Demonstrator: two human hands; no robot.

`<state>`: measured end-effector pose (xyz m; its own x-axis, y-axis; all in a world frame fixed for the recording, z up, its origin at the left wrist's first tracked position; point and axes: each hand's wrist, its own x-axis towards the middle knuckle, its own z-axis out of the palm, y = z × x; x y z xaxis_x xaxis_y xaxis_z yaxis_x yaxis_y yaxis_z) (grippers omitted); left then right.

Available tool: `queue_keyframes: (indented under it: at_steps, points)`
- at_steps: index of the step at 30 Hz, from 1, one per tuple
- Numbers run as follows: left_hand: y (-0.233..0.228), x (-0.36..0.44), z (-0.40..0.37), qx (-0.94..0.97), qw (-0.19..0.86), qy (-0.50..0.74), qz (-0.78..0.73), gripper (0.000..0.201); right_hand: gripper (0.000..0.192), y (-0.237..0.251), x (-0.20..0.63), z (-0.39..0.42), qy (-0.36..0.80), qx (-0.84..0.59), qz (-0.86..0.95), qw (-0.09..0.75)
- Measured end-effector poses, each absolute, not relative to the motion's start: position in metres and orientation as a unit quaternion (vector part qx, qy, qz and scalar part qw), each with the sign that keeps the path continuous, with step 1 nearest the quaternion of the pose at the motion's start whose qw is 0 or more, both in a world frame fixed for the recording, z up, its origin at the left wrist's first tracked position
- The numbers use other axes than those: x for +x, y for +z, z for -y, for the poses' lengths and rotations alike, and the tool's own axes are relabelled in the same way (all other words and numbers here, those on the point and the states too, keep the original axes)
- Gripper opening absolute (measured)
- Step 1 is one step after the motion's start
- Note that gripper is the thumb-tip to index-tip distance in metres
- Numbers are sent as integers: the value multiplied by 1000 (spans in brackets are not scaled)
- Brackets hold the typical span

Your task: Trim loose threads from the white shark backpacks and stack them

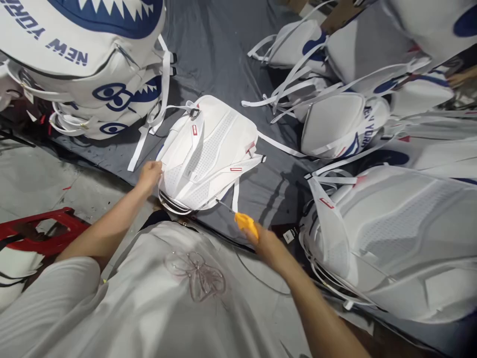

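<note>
A white backpack [214, 144] lies on the grey cloth in front of me, its perforated back panel and shoulder straps facing up. My left hand [150, 175] is closed on the backpack's left edge, near the bottom. In my right hand [265, 243] is a yellow-handled tool [246, 224] with a thin metal shaft. The shaft's tip is at the backpack's lower edge; whether it touches, I cannot tell. Beneath my right hand a thin dark cord curves down, and where it joins is hidden.
Stacked white backpacks [122, 94] with blue printing stand at the left. More white backpacks [402, 233] with loose straps are piled along the right. Grey cloth [219, 44] covers the table. A red plastic stool [48, 223] stands on the floor at the lower left.
</note>
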<state>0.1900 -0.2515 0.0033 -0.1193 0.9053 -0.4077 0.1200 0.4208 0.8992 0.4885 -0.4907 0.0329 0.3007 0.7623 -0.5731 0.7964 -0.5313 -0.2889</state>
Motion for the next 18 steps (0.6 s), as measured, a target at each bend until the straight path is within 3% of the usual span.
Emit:
queue_keyframes:
  at_steps: [3, 6, 12, 16, 18]
  points:
    - [-4, 194, 230, 242, 682, 307, -618, 17, 36, 1, 457, 496, -335, 838, -431, 17]
    - [-7, 209, 219, 221, 707, 283, -609, 24, 33, -21, 427, 485, -316, 848, -425, -19]
    - [-10, 208, 225, 124, 836, 275, -459, 36, 32, -27, 388, 464, -296, 821, -487, 35]
    - [-26, 195, 231, 171, 875, 280, -355, 43, 31, -51, 410, 489, -243, 826, -499, 99]
    - [-34, 192, 231, 213, 871, 298, -328, 42, 36, -72, 426, 493, -225, 840, -485, 92]
